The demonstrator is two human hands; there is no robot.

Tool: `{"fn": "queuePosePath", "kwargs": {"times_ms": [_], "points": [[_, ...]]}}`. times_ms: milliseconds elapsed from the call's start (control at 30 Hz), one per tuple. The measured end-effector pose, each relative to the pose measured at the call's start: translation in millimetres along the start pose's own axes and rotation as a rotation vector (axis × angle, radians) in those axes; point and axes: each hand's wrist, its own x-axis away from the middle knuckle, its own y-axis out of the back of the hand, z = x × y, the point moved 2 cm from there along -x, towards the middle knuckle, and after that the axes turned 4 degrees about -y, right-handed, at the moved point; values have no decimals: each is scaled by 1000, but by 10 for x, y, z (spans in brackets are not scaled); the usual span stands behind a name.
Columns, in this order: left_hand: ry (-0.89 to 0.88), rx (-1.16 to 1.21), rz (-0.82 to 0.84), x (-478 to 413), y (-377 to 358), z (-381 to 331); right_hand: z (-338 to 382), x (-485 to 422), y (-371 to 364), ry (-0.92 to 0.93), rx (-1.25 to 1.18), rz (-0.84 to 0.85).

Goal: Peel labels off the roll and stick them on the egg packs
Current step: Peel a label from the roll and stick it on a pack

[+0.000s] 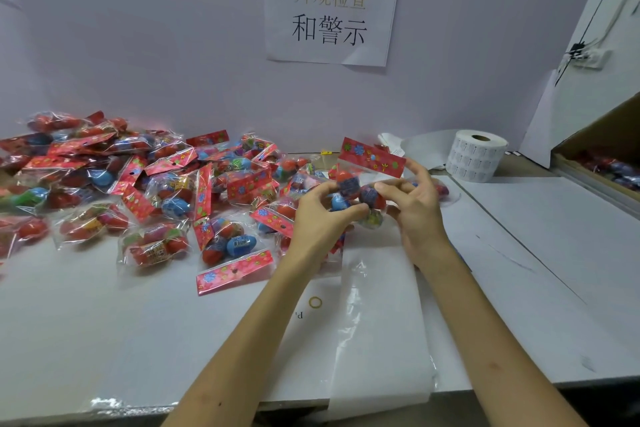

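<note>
Both my hands hold one egg pack (pixel 369 163) upright above the table's middle: a clear bag of red and blue eggs with a red flowered header card on top. My left hand (pixel 320 215) grips the bag's lower left, fingers curled round the eggs. Fingertips of my right hand (pixel 415 204) pinch the bag from the right. The white label roll (pixel 476 154) stands upright at the back right, apart from both hands. A long strip of shiny backing paper (pixel 379 322) runs from under my hands toward the table's front edge.
A large heap of egg packs (pixel 145 184) covers the left and middle of the white table (pixel 86 329). A cardboard box (pixel 602 156) with more packs sits at the far right. A printed paper sign (pixel 329 7) hangs on the back wall.
</note>
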Motion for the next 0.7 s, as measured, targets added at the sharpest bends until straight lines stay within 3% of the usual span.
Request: {"fn": "queuePosePath", "kwargs": {"times_ms": [367, 533, 600, 700], "points": [[7, -7, -48, -4, 9, -9, -15, 16, -3, -13, 69, -36], [52, 128, -199, -26, 53, -9, 86, 51, 25, 6, 47, -70], [117, 212, -274, -53, 89, -1, 118, 56, 53, 0, -65, -32], [170, 354, -347, -74, 137, -6, 132, 93, -12, -103, -223, 155]]}}
